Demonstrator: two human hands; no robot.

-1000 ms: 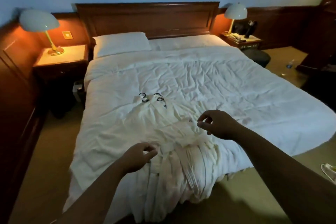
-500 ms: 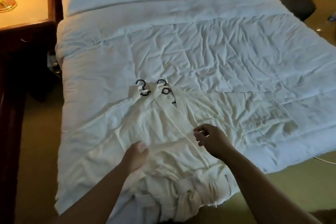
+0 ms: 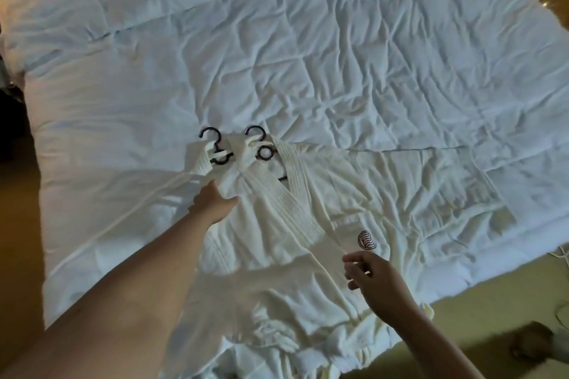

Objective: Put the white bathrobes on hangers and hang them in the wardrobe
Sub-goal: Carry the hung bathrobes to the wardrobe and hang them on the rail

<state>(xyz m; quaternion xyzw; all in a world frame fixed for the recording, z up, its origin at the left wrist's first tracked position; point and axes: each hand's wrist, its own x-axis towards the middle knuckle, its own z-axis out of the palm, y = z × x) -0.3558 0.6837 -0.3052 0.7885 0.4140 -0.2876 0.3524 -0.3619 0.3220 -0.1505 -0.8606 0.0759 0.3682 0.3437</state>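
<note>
Entry, head view only. The bathrobes (image 3: pixel 271 255) lie flat on the white duvet (image 3: pixel 369 55) of the bed, collars towards the far side and lower ends bunched over the near edge. I count two collars side by side, so at least two robes are stacked. They are not in any wardrobe.

Two black hangers (image 3: pixel 220 161) sit inside the collars. Both hooks stick out onto the duvet, close together, with a small black ring just beside the right-hand one.

My left hand (image 3: pixel 214 203) reaches forward, palm down, onto the left shoulder of the top robe, just below the hooks. The thumb is spread out to the side. The fingertips are buried in a fold of cloth, so I cannot tell whether they grip it or only press on it.

My right hand (image 3: pixel 377 278) is nearer to me, at the front edge of the top robe, just below a round dark emblem (image 3: pixel 367 239) on the chest. Its fingers are curled, with thumb and forefinger closed on the edge of the fabric.

Olive carpet (image 3: pixel 462 335) shows beyond the bed's near corner. The frame is dim and slightly blurred.
</note>
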